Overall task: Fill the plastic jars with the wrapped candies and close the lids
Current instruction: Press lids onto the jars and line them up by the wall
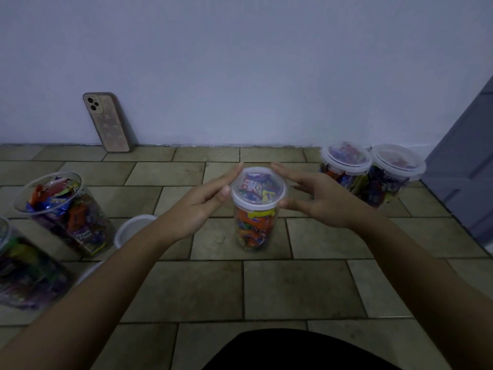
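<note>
Jars of wrapped candies stood on the tiled floor, bare tiles between us and them. Largest, the open jar at left brimmed; two lidded jars touched by the far wall. The centre jar wore its lid; our left hand and right hand pinched its rim.

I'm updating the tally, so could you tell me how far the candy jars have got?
Done: two lidded jars stand at the far right. In hand: both hands flank the lid on the middle jar. Left: an open filled jar and a loose lid wait on the left.
</note>
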